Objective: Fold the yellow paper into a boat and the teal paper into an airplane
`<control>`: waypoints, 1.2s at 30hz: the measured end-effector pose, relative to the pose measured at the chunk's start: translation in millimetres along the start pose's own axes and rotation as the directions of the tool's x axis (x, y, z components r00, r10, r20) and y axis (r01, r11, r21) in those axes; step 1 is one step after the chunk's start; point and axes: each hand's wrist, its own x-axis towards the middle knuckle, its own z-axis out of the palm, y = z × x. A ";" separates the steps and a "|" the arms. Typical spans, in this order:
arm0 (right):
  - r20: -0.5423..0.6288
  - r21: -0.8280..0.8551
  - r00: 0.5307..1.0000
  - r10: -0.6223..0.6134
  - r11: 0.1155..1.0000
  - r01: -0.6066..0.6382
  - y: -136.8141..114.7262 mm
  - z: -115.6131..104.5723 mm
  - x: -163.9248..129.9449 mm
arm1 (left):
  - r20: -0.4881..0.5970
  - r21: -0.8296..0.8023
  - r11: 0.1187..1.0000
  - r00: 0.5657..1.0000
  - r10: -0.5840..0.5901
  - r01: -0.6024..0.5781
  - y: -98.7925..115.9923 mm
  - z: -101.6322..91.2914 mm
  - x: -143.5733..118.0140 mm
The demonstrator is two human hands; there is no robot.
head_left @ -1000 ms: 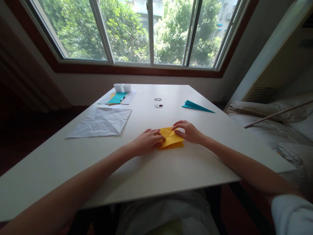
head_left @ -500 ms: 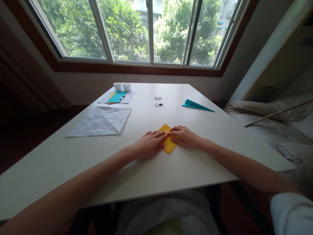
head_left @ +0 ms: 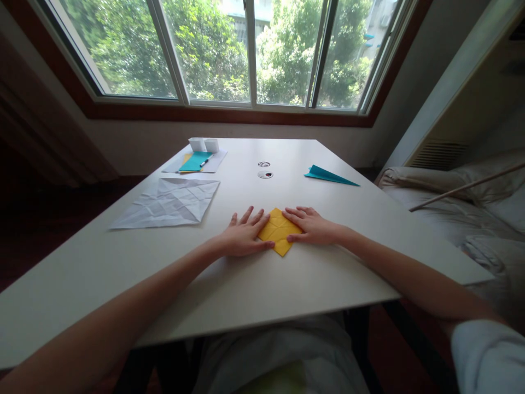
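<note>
My grip is no pinch at all: both hands lie flat with fingers spread, pressing the yellow folded paper (head_left: 279, 230) down onto the white counter (head_left: 254, 284). The paper sits in front of me, near the counter's middle, as a diamond with one corner pointing away toward the window (head_left: 246, 49) and the opposite corner pointing back at me, so its long axis runs front to back. My left hand (head_left: 243, 236) rests palm down on its left edge, fingers fanned forward and to the right. My right hand (head_left: 311, 225) covers the right edge, fingers pointing left, and both forearms stretch out straight across the counter. The paper is bright yellow, flat, and marked with crease lines. A creased white sheet (head_left: 170, 202) lies well apart to the left, and a teal folded paper (head_left: 328, 175) far to the right.
</note>
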 end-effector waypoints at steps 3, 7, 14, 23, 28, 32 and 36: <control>-0.011 -0.012 1.000 -0.014 1.000 0.014 1.5 0.1 -0.4 | -0.026 0.008 1.000 0.999 -0.029 0.030 -6.7 2.0 0.6; -0.012 -0.009 1.000 -0.006 1.000 0.005 5.3 -3.5 0.5 | -0.055 -0.005 0.999 0.998 -0.041 0.041 -14.6 1.6 1.8; -0.007 -0.005 1.000 -0.007 1.000 0.007 25.2 -16.4 0.8 | -0.208 0.072 0.997 0.977 0.040 -0.026 -33.7 -4.4 6.4; -0.054 0.128 0.996 -0.066 0.989 0.073 30.8 -20.4 0.9 | -0.299 0.028 0.988 0.942 0.151 -0.149 -50.7 -10.3 9.7; -0.061 0.207 0.998 -0.002 0.978 0.015 18.6 -21.4 2.8 | -0.330 0.092 0.990 0.935 0.130 -0.105 -34.6 -7.2 6.9; -0.193 0.196 0.980 0.047 0.981 -0.009 11.8 -18.3 4.1 | -0.351 0.121 0.990 0.929 0.115 -0.077 -27.3 -5.4 5.5; -0.185 0.093 0.982 0.029 0.996 -0.012 16.4 -12.5 5.7 | -0.333 0.106 0.990 0.934 0.128 -0.098 -30.2 -7.2 5.6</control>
